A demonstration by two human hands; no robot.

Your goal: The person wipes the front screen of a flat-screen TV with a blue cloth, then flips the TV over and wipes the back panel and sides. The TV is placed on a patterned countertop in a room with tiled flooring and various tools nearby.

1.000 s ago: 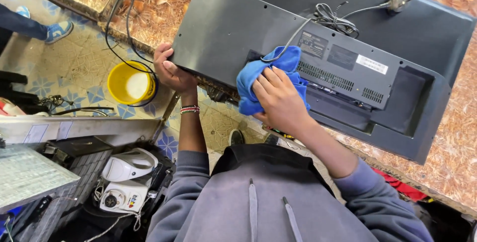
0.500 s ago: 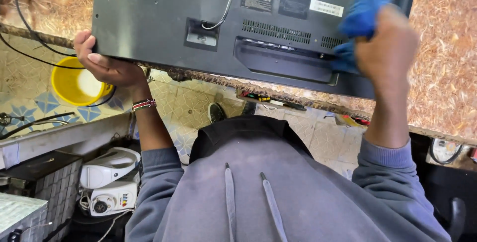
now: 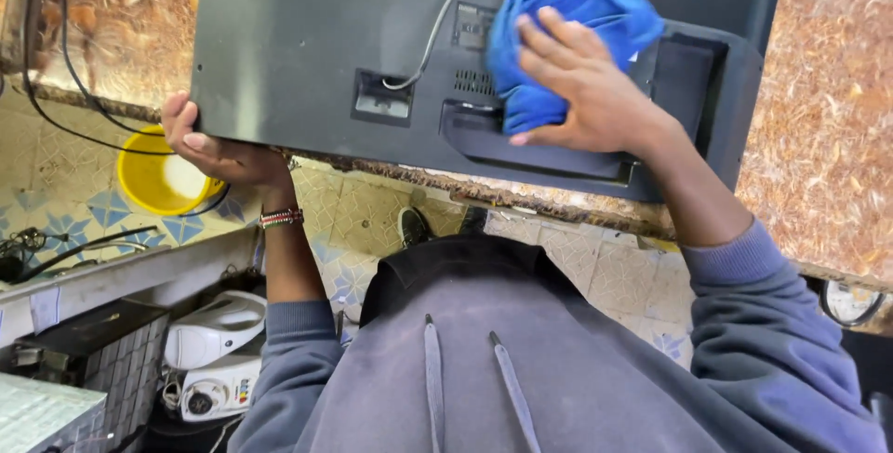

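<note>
A dark grey flat-screen television (image 3: 298,53) lies face down on a speckled brown countertop (image 3: 819,137), its back panel up. My left hand (image 3: 219,151) grips its near left corner, thumb on the panel. My right hand (image 3: 586,86) presses a bunched blue cloth (image 3: 558,34) flat against the raised middle part of the back, over the vents. A grey cable (image 3: 433,34) runs from a socket recess on the panel up toward the top edge.
A yellow bowl (image 3: 163,183) sits on the patterned tile floor at left, with black cables (image 3: 74,99) beside it. White appliances (image 3: 214,351) and a dark box stand at lower left. My grey hooded top fills the bottom of the view.
My right hand with the blue cloth has slid left from the television's right end to the middle of the back panel. My left hand keeps its hold on the corner.
</note>
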